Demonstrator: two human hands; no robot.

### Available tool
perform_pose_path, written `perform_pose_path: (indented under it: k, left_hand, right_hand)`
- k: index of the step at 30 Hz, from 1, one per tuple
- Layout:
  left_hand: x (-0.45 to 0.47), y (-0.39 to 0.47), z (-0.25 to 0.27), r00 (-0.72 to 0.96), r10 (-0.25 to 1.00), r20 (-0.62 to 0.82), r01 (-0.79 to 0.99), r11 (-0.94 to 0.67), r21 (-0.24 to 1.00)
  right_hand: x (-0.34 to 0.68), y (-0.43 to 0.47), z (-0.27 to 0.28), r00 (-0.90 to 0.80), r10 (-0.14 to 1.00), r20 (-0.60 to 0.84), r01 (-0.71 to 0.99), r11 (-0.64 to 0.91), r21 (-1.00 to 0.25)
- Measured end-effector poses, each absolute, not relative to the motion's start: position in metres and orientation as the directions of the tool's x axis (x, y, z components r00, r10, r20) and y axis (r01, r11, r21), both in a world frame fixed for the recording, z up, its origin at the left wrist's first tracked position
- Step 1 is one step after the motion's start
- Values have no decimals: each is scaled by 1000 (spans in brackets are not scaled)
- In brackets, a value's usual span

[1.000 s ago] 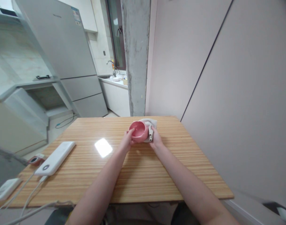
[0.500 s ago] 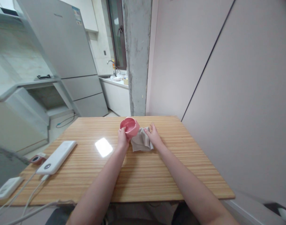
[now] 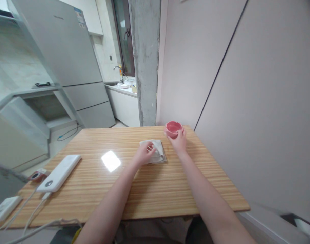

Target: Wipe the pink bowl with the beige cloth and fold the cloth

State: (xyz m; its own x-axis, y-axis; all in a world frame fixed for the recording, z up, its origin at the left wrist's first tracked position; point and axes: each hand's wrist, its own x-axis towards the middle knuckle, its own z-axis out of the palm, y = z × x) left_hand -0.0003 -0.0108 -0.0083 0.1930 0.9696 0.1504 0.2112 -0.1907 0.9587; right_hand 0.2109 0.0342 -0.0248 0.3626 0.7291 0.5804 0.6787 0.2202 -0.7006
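Note:
A pink bowl [image 3: 173, 126] with a wavy, notched rim is at the far right part of the wooden table. My right hand [image 3: 179, 141] grips its near side, thumb and fingers closed on the wall; whether its base touches the table I cannot tell. To the left lies a folded light grey cloth [image 3: 159, 149], flat on the tabletop. Over the cloth's left part is my left hand [image 3: 144, 153], its fingers loosely bent and apart with nothing in them. Whether the fingertips touch the cloth is unclear.
On the left of the table [image 3: 94, 200] are a white power bank [image 3: 59, 173] with cables, a small reddish-brown item [image 3: 38, 176] and a white power strip [image 3: 6, 207]. A pale wall [image 3: 233, 112] rises on the right. A fridge [image 3: 60, 51] stands beyond.
The bowl has passed from my left hand to my right and moved rightward. My right hand has left the cloth, which now lies flatter, and my left hand has come over it.

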Motion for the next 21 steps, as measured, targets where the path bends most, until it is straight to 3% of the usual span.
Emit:
perform_pose_path:
  k: [3,6,9,16,21]
  left_hand:
    - [0,-20,-9,458,859,227,425,-437,793]
    - [-1,-25,-9,577,788,215,517,-557,650]
    - [-2,-23,-9,589,786,188,567,-568,597]
    - [-6,-17,-12,605,780,161,551,-555,623]
    - [-8,-21,-7,633,763,129,628,-604,490]
  right_hand:
    - [247,44,-38,512,643,570,711,56,-701]
    - [266,49,-49,597,592,541,696,-46,-717]
    - [268,51,-57,615,604,508,677,-73,-733]
    - [268,54,-65,607,620,498,688,-96,-719]
    - [257,46,-50,605,580,546,735,-142,-663]
